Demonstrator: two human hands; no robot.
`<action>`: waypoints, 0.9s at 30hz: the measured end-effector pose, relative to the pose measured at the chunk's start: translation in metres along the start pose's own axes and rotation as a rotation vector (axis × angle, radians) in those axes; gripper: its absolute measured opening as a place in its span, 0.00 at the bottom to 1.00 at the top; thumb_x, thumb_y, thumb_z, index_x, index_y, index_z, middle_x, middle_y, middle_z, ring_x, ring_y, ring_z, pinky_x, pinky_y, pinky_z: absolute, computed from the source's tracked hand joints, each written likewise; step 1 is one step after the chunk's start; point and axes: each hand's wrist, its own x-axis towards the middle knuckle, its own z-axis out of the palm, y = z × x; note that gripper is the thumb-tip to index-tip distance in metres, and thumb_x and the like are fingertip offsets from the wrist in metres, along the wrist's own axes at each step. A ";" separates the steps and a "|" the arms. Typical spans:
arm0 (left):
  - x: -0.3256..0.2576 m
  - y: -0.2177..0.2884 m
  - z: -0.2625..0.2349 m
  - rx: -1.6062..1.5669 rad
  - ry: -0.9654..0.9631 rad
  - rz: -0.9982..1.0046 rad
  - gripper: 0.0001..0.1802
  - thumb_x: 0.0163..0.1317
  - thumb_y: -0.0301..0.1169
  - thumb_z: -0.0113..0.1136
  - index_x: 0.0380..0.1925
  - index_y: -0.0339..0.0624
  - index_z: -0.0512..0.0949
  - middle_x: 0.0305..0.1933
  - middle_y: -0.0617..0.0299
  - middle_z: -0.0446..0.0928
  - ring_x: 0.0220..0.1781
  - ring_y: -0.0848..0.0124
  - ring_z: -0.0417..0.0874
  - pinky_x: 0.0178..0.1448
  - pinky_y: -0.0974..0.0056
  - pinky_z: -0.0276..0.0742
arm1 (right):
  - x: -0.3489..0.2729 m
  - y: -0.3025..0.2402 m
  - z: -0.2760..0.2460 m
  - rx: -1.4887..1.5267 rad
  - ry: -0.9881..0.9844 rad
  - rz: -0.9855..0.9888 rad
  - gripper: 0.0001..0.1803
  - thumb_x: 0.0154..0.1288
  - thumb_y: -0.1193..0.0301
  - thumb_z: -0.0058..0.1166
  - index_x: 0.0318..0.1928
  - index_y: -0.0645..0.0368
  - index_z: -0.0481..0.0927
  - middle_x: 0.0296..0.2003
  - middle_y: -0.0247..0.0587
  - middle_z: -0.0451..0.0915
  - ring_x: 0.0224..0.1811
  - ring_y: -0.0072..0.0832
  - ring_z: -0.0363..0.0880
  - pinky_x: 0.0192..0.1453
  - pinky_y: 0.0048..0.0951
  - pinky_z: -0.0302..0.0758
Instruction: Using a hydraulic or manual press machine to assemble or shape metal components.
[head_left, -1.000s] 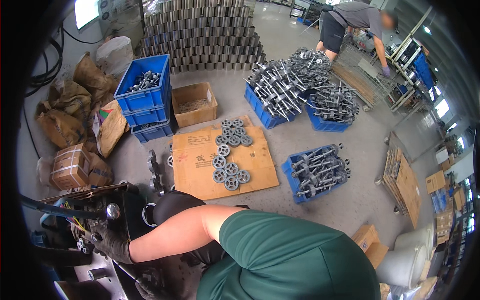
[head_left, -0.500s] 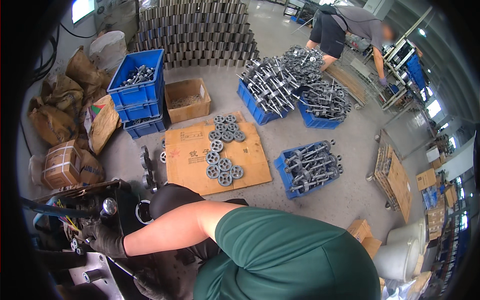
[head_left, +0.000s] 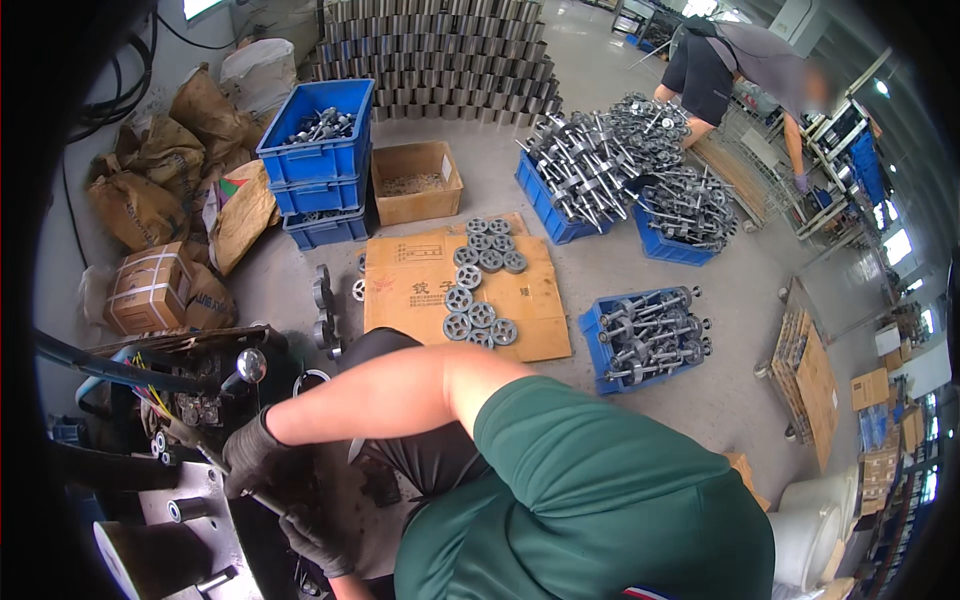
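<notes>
My right hand, in a dark glove, reaches across to the machine at the lower left. Its fingers are closed around a slim metal rod. Further down, my left hand, also gloved, is closed about the lower end of the same rod. The rod slants over a metal plate that carries a short round stud. Just beyond my right hand, a lever with a shiny ball knob rises from the machine. My fingertips are partly hidden.
Spoked metal wheels lie on flat cardboard. Blue crates hold wheeled shafts. More blue crates are stacked beside an open carton. A bending co-worker stands at the far right, and a wooden board stack is nearer.
My right hand has come back from beside the machine's small rollers and now grips the rod. My left hand and the rod have risen in view, while the whole view has shifted.
</notes>
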 end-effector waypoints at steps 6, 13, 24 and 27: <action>0.003 -0.004 0.022 0.636 -0.211 0.046 0.20 0.78 0.41 0.59 0.54 0.33 0.80 0.55 0.45 0.84 0.56 0.52 0.85 0.61 0.52 0.79 | -0.051 0.056 -0.087 -0.599 -0.170 0.038 0.26 0.69 0.46 0.58 0.53 0.53 0.89 0.45 0.48 0.90 0.50 0.44 0.87 0.60 0.46 0.78; -0.001 -0.005 0.011 0.920 -0.603 -0.140 0.14 0.71 0.37 0.63 0.47 0.37 0.84 0.48 0.40 0.85 0.53 0.40 0.85 0.56 0.46 0.81 | -0.240 0.189 -0.167 -0.335 0.568 0.475 0.23 0.76 0.47 0.52 0.52 0.51 0.87 0.41 0.49 0.90 0.47 0.38 0.89 0.61 0.40 0.79; -0.007 -0.020 0.003 1.028 -0.597 -0.179 0.09 0.72 0.31 0.56 0.44 0.42 0.84 0.41 0.40 0.85 0.47 0.40 0.87 0.50 0.46 0.81 | -0.443 0.375 -0.046 0.543 1.593 0.483 0.16 0.76 0.57 0.61 0.44 0.58 0.81 0.27 0.37 0.81 0.20 0.25 0.81 0.22 0.27 0.77; -0.011 -0.026 0.003 0.915 -0.476 -0.239 0.10 0.74 0.32 0.56 0.45 0.41 0.84 0.43 0.38 0.85 0.49 0.38 0.86 0.51 0.45 0.80 | -0.462 0.407 -0.021 0.695 1.755 0.389 0.15 0.76 0.58 0.60 0.44 0.58 0.80 0.27 0.38 0.81 0.20 0.28 0.83 0.21 0.28 0.77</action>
